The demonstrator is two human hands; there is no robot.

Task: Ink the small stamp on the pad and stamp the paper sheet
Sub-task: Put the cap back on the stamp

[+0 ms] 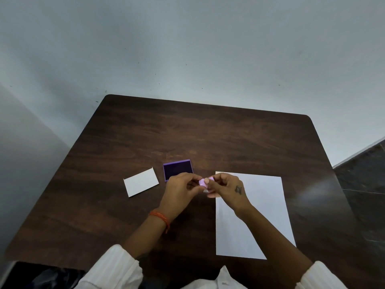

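Item: small stamp (203,182), pale lilac, pinched between both hands above the bench (208,138), just in front of the ink pad (177,170) and beside the near-left corner of the paper sheet (250,213). From my remote seat I log the left hand (180,189) closed on its left side with fingertips, the right hand (226,189) closed on its right, thumb laid across the top; most of the body is hidden, so I cannot tell which face is down. Risks, as I judge them: a two-handed fingertip hold on so small a piece may slip and drop it; inking the wrong face would give no print; an inked face may smear fingers or sheet if it drags; the loose sheet may shift under pressure. Pad: purple tray, open, dark surface. White card (141,182) lies left of the pad, apart.
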